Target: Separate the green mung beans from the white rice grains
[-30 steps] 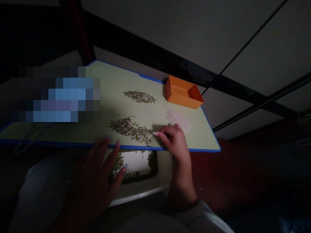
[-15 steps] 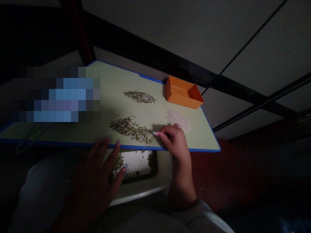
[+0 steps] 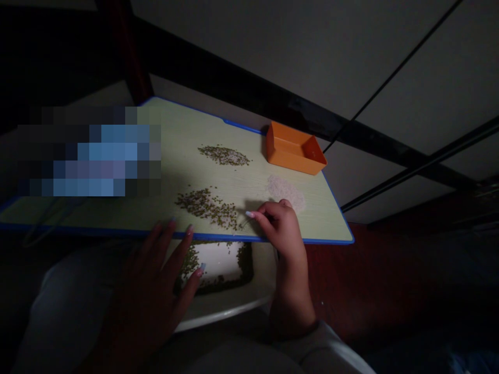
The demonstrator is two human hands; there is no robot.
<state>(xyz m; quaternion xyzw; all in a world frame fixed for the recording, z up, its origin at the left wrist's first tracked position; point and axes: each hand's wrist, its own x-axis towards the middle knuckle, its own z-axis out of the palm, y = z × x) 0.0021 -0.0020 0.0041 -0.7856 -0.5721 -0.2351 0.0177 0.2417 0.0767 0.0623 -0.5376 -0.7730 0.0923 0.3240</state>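
Note:
My right hand (image 3: pixel 281 223) rests on a pale green board with a blue rim (image 3: pixel 117 231), fingers curled, one long-nailed finger pointing left at the edge of a pile of green beans mixed with rice (image 3: pixel 208 206). Whether anything is in the fingers is not visible. My left hand (image 3: pixel 156 283) lies spread and flat below the board's near edge, its fingertips on the rim of a white tray (image 3: pixel 230 306) that holds green beans. A second mixed pile (image 3: pixel 224 155) lies farther back. A heap of white rice (image 3: pixel 286 191) sits just beyond my right hand.
An orange plastic box (image 3: pixel 294 148) stands at the board's far right corner. A blurred blue patch covers the board's left part. Dark bars and pale panels lie behind. The scene is dim, with dark red floor at the right.

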